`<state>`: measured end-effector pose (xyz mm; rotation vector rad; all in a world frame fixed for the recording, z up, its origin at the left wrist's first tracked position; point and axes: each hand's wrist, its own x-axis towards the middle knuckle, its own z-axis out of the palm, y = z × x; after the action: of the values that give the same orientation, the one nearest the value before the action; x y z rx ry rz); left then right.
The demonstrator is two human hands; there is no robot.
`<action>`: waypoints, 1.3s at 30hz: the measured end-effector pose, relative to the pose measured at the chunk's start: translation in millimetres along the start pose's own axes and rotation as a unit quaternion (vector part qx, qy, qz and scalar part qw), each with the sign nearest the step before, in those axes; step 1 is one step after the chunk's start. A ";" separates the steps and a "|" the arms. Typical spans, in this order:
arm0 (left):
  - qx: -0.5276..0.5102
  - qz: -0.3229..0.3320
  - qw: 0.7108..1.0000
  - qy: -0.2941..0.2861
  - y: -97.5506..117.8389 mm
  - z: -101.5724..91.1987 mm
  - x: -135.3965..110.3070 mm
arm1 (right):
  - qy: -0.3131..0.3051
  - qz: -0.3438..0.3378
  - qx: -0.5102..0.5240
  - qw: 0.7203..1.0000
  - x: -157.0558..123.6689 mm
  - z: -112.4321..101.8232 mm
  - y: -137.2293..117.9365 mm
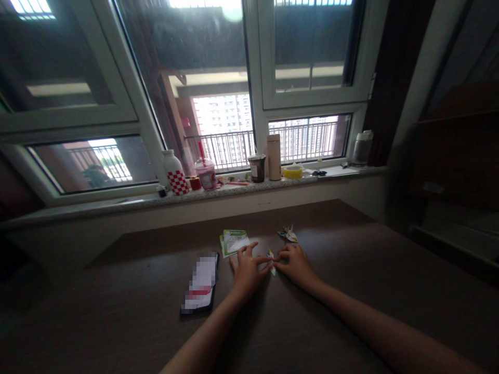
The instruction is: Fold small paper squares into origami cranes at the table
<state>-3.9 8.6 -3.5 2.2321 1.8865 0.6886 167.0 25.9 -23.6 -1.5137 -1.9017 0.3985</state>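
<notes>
A small piece of folded paper, pale with some yellow and blue, lies low over the brown table between my two hands. My left hand pinches its left side with thumb and index finger, the other fingers spread. From the right, my right hand pinches the same paper, its fingers curled. My fingertips cover the paper's middle. Just beyond my right hand sits a crumpled-looking, many-pointed folded paper piece. Green-and-white paper packets lie beyond my left hand.
A phone lies on the table left of my left hand. Along the windowsill stand a checkered bottle, a pink drink cup, a dark drink cup, a tan flask and a yellow tape roll.
</notes>
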 end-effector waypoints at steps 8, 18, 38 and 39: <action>0.042 0.034 0.997 0.049 -1.4 4.8 0.7 | -0.005 -0.010 -0.005 1.000 -2.7 0.2 -3.9; 0.090 0.034 0.994 0.059 -0.9 2.5 -1.0 | -0.002 -0.007 -0.013 1.000 -2.8 1.3 -5.9; 0.035 -0.050 0.998 0.018 -1.0 7.1 1.7 | -0.027 0.009 0.002 1.000 -1.3 1.3 -5.0; 0.015 -0.058 0.998 0.012 -0.2 6.9 2.4 | -0.026 0.011 0.006 1.000 -1.1 1.2 -5.0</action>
<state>-0.9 12.3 -9.1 2.1208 2.0314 0.6758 162.6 23.7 -21.8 -1.5320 -1.9209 0.4625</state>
